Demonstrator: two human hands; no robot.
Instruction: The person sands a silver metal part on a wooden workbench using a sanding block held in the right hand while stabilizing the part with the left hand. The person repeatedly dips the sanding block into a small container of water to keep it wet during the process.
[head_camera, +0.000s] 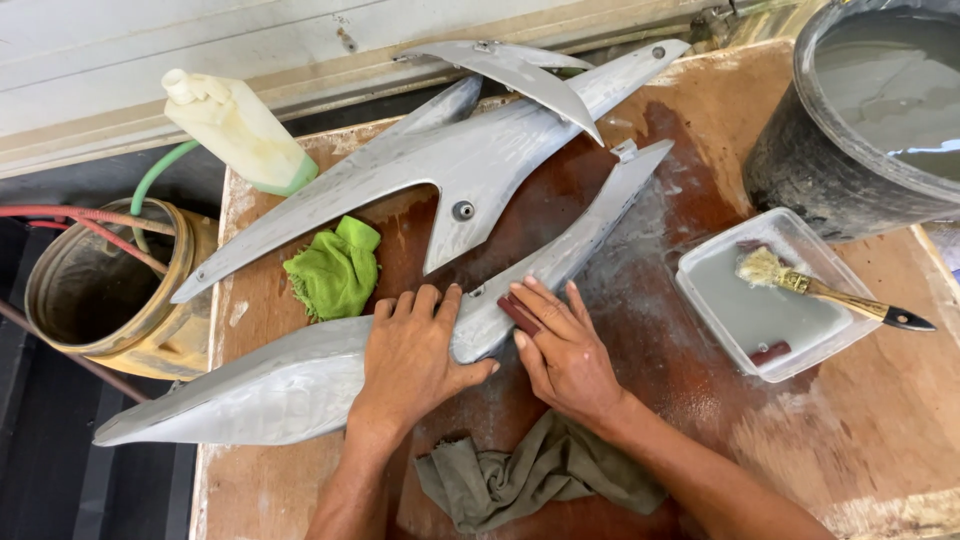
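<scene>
You are leaning over a wet, brown wooden workbench (640, 420), and both your hands are resting on a long, pointed grey plastic fairing panel (300, 385) that is lying across the bench's near half, its tip overhanging the bench's left edge. Your left hand (412, 355) is pressing flat on the panel's middle, fingers spread, gripping nothing. Your right hand (562, 350) is lying just beside it on the bench side of the panel, fingers extended and holding a small dark reddish-brown sanding block (519, 313) down against the grey surface.

The panel is looking light and thin, stiff along its length but likely to flex at the tapered ends, and its wet surface is probably slippery; the broad middle, where your left hand is bearing down, seems the steadiest place to hold.

Beyond the panel a second, forked grey panel (470, 165) is lying, with a crumpled green cloth (335, 270) between them. To the panel's right a clear tub of cloudy water (765, 300) is holding a wooden-handled brush (830, 292). An olive rag (530, 470) is sitting nearest you.
</scene>
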